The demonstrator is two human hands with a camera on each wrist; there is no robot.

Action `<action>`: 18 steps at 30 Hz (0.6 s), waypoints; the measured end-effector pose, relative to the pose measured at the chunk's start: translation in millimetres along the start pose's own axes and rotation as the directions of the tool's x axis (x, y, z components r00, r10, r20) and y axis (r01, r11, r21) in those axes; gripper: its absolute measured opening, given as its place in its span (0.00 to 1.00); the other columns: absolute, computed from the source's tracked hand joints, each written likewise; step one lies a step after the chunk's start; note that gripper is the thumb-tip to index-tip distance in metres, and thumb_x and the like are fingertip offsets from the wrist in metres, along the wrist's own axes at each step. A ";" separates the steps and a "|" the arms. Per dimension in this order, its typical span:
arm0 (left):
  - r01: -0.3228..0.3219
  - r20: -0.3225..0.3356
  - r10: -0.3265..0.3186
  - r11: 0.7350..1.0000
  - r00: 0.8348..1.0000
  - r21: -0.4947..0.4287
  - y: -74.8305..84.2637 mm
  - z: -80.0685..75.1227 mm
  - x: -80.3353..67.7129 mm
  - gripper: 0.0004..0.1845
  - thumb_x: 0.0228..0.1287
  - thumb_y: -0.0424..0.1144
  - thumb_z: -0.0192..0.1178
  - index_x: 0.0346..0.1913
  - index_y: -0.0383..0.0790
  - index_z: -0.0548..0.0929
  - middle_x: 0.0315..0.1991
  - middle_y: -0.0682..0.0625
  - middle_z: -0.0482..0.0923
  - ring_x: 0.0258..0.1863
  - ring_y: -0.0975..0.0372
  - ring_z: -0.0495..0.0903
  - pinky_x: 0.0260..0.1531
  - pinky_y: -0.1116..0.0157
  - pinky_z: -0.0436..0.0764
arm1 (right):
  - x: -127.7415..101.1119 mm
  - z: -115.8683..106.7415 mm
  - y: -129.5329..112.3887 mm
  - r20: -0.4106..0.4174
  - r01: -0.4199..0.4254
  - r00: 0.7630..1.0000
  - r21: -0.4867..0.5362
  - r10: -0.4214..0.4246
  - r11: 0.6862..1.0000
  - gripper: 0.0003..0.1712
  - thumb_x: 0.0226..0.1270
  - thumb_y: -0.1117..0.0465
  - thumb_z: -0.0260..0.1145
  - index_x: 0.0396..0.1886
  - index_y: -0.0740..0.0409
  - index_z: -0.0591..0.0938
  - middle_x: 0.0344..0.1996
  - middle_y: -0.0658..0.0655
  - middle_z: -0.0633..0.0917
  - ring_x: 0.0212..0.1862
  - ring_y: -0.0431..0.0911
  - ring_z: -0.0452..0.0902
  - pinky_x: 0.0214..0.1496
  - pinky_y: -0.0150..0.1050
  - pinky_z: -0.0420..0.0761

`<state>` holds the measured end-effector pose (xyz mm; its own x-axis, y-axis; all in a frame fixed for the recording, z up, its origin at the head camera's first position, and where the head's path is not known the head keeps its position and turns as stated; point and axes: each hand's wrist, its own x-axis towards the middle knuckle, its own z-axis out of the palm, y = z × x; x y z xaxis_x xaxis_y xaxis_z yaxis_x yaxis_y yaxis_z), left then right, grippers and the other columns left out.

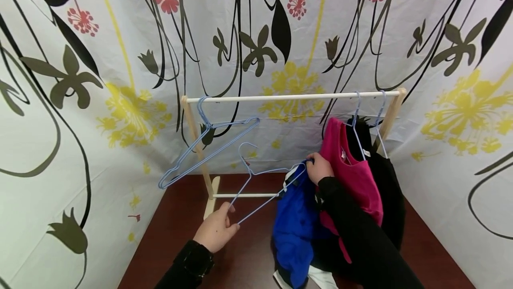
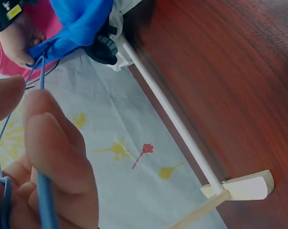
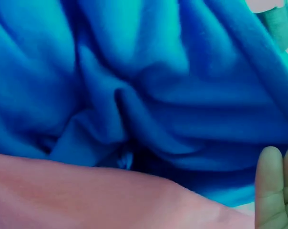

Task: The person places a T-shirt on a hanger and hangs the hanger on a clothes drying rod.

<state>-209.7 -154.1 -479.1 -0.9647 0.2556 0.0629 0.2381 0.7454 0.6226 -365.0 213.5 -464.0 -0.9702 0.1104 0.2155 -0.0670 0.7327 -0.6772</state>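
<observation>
My left hand (image 1: pixel 216 229) grips the lower left corner of a light blue wire hanger (image 1: pixel 269 171), whose hook points up. At the hanger's far right end, my right hand (image 1: pixel 319 169) pinches the upper edge of a blue garment (image 1: pixel 294 226). The garment hangs down from there, with white and dark parts at its edges. In the left wrist view the hanger wire (image 2: pixel 45 200) runs between thumb and fingers toward the bunched blue cloth (image 2: pixel 82 28). Folds of blue fabric (image 3: pixel 134 95) fill most of the right wrist view.
A wooden rack with a white rail (image 1: pixel 280 97) stands behind. Blue hangers (image 1: pixel 208 155) hang at its left end. A pink top (image 1: pixel 356 182) and a black garment (image 1: pixel 390 191) hang at the right. Below is a dark red-brown tabletop (image 1: pixel 160 244); flower-patterned cloth (image 1: pixel 132 57) surrounds it.
</observation>
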 end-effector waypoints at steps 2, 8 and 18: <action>-0.003 -0.013 0.003 1.000 1.000 0.012 2.6 1.5 0.3 0.22 0.64 0.44 0.69 0.56 0.45 0.73 0.22 0.54 0.71 0.17 0.62 0.69 0.20 0.63 0.69 | -1.1 -0.8 -3.1 0.020 0.027 0.999 -0.026 -0.027 0.999 0.22 0.74 0.59 0.52 0.62 0.61 0.79 0.59 0.67 0.81 0.60 0.61 0.76 0.61 0.55 0.72; -0.006 -0.044 0.006 1.000 0.999 0.014 11.2 4.0 1.2 0.21 0.65 0.43 0.68 0.57 0.44 0.74 0.22 0.54 0.70 0.17 0.63 0.68 0.18 0.64 0.68 | -5.4 -5.4 -9.6 0.064 0.052 0.997 -0.095 -0.046 0.994 0.24 0.72 0.59 0.51 0.62 0.59 0.80 0.60 0.66 0.81 0.62 0.61 0.75 0.63 0.56 0.71; -0.004 -0.063 0.002 1.000 0.998 -0.025 16.2 9.4 1.5 0.17 0.68 0.42 0.66 0.55 0.47 0.74 0.21 0.55 0.69 0.15 0.63 0.67 0.17 0.64 0.66 | -19.9 -18.1 -22.6 0.133 0.081 0.990 -0.197 -0.055 0.977 0.26 0.66 0.60 0.56 0.63 0.62 0.80 0.56 0.66 0.83 0.57 0.61 0.79 0.59 0.55 0.75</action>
<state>-206.3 -135.9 -476.3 -0.9694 0.2179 0.1129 0.2386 0.7286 0.6420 -340.0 206.9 -440.3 -0.9873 -0.0203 0.1574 -0.0983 0.8570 -0.5059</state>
